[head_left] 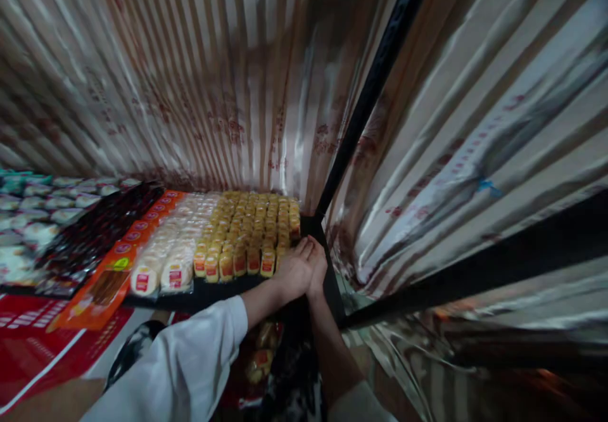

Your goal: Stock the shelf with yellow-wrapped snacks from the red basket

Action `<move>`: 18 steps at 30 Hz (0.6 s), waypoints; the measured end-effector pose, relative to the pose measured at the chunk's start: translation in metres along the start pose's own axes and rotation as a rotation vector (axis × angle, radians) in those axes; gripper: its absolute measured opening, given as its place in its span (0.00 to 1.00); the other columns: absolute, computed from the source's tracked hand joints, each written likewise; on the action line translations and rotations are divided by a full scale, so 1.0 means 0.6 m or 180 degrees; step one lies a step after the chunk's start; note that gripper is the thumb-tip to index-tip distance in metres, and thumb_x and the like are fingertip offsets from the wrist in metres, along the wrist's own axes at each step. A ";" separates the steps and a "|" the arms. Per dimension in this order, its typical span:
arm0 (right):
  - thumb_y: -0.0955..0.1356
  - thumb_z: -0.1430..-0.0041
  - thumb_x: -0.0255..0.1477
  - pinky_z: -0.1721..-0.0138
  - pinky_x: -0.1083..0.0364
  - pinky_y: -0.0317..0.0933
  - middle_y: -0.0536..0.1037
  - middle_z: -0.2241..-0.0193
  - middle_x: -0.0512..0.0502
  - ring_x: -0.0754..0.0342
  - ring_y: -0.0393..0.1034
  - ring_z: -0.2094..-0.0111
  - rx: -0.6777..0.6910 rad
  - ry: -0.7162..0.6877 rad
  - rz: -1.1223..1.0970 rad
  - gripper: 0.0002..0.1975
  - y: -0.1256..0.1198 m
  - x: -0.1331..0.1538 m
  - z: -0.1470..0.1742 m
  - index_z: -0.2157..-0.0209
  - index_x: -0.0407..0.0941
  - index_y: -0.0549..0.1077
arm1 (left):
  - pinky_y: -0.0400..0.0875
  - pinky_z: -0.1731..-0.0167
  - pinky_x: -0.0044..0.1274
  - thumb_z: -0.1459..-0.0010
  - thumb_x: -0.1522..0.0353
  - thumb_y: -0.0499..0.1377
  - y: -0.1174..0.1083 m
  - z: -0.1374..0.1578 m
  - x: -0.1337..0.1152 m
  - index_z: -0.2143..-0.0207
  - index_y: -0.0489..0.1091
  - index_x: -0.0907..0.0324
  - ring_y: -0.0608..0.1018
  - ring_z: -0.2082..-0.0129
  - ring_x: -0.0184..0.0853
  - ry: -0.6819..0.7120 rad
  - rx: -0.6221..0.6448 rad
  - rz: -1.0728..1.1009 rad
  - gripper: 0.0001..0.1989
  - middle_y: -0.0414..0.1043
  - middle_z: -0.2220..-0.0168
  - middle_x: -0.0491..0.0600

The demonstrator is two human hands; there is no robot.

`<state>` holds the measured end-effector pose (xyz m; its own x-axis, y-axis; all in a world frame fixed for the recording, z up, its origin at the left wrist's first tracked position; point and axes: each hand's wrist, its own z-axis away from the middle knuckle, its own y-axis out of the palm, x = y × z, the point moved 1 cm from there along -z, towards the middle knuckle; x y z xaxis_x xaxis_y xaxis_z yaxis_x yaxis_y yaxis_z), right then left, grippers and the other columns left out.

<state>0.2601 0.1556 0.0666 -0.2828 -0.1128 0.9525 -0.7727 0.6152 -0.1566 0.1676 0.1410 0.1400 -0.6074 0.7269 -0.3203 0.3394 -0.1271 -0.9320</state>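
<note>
My left hand (294,275) reaches over the right end of a dark shelf (323,289), its fingers stretched out and pointing away from me. My right hand (318,265) is beside it, touching it, with fingers extended and slightly curved. Nothing shows in either hand, though part of the right palm is hidden. Just left of my left hand stand close rows of small yellow packaged cakes (254,258) with red and orange labels. Farther left lie stacks of round white flat cakes (175,276) in clear wrap.
An orange packet strip (118,263), dark wrapped packets (102,232) and white packets (47,210) fill the shelf leftward. A black post (365,102) rises at its corner. Striped plastic sheeting (213,80) hangs behind. More packaged cakes (260,362) sit on a lower level.
</note>
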 end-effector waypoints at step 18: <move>0.58 0.53 0.21 0.53 0.51 0.63 0.79 0.63 0.43 0.51 0.72 0.60 0.2493 0.0677 0.0700 0.18 0.012 0.019 0.398 0.66 0.45 0.76 | 0.65 0.49 0.28 0.44 0.76 0.48 0.066 0.432 0.001 0.54 0.67 0.63 0.71 0.52 0.37 -0.1124 0.0326 0.1311 0.17 0.71 0.54 0.56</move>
<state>0.1157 -0.0278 0.0140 -0.4206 0.1441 0.8957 -0.9058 -0.1224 -0.4057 -0.0054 -0.0388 0.0590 -0.6493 0.3349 -0.6828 0.5389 -0.4309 -0.7238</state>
